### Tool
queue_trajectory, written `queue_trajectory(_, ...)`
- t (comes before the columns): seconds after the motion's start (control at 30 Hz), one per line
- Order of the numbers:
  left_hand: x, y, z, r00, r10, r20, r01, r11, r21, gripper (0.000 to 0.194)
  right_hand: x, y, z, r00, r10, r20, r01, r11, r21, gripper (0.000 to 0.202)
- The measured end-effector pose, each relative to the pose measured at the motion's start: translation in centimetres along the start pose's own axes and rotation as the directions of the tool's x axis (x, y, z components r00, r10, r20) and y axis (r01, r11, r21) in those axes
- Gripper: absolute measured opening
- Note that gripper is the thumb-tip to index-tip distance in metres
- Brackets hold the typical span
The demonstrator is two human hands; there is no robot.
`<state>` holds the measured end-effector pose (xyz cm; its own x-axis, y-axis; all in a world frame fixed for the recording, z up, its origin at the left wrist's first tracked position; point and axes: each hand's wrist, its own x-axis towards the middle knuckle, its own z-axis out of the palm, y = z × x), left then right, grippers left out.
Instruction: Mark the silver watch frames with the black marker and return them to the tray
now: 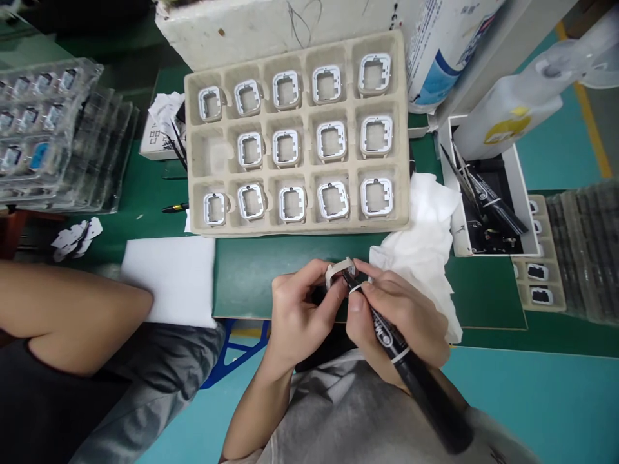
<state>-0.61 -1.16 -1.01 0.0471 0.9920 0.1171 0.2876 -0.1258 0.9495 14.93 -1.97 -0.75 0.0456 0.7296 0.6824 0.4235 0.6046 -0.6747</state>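
On the green worktop (256, 270) lies a beige tray (211, 156) with white frames (376, 212) in its compartments. Before it, the left hand (300, 316) pinches one pale frame (340, 265); the right hand (403, 316) is closed around a black marker (428, 388), its tip at this frame's inner side.

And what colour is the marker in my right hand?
The marker is black with white bands and lettering, seen best in the head view.
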Motion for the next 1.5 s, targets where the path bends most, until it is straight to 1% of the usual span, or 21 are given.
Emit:
queue_trajectory(0.1,0.11,0.18,0.04,1.000,0.014,0.004,-0.014,1.000,0.002,0.018,-0.08,-0.04,0.31,0.997,-0.077,0.022,0.078,0.997,-0.018,0.019)
queue_trajectory(0.23,0.06,0.22,0.12,1.000,0.028,-0.006,-0.028,0.999,0.039,0.019,0.00,0.10,0.29,0.998,-0.020,-0.059,0.020,1.000,-0.004,0.019)
queue_trajectory(0.33,-0.08,0.13,0.14,1.000,-0.007,-0.009,0.007,0.999,0.046,0.022,0.10,0.25,0.00,0.999,0.010,-0.049,-0.008,1.000,0.025,0.016)
queue_trajectory(0.4,-0.13,0.09,0.11,1.000,-0.020,-0.010,0.020,0.999,0.033,0.022,0.12,0.27,-0.09,1.000,-0.010,-0.025,0.010,1.000,0.025,0.015)
queue_trajectory(0.5,-0.12,0.12,0.03,1.000,-0.019,-0.014,0.020,1.000,0.021,0.019,0.08,0.19,0.01,0.997,-0.080,0.011,0.080,0.997,0.010,0.016)
queue_trajectory(0.6,-0.09,0.14,-0.01,1.000,-0.023,-0.018,0.023,1.000,0.019,0.019,0.00,0.14,0.20,0.998,-0.063,-0.024,0.062,0.998,-0.006,0.015)
queue_trajectory(0.7,0.00,0.15,0.03,0.998,-0.058,-0.018,0.058,0.998,-0.029,0.023,-0.03,0.23,0.29,0.997,-0.042,-0.061,0.042,0.999,-0.014,0.013)
queue_trajectory(0.77,0.14,0.20,0.08,0.996,-0.092,-0.011,0.090,0.992,-0.085,0.025,0.01,0.34,0.31,0.997,-0.057,-0.046,0.057,0.998,-0.004,0.015)
queue_trajectory(0.87,0.42,0.38,0.18,0.992,-0.129,0.011,0.129,0.979,-0.158,0.025,0.14,0.45,0.34,0.996,-0.070,-0.056,0.071,0.997,0.019,0.020)
queue_trajectory(0.93,0.58,0.49,0.25,0.989,-0.148,0.017,0.148,0.971,-0.188,0.027,0.20,0.47,0.36,0.995,-0.063,-0.072,0.065,0.998,0.023,0.022)
queue_trajectory(1.03,0.61,0.45,0.29,0.986,-0.165,0.016,0.165,0.965,-0.204,0.029,0.20,0.44,0.29,0.996,-0.059,-0.069,0.059,0.998,0.010,0.020)
queue_trajectory(1.17,0.31,0.00,0.19,0.985,-0.170,0.009,0.169,0.968,-0.185,0.028,0.12,0.30,0.10,0.999,-0.038,-0.031,0.039,0.999,0.011,0.018)
queue_trajectory(1.33,0.02,-0.39,0.12,0.984,-0.176,0.001,0.175,0.979,-0.107,0.033,0.11,0.20,0.09,1.000,-0.018,-0.024,0.017,1.000,-0.005,0.017)
queue_trajectory(1.5,-0.05,-0.39,0.11,0.989,-0.145,0.002,0.145,0.985,-0.098,0.028,0.05,0.17,0.07,1.000,0.005,-0.011,-0.005,1.000,-0.006,0.017)
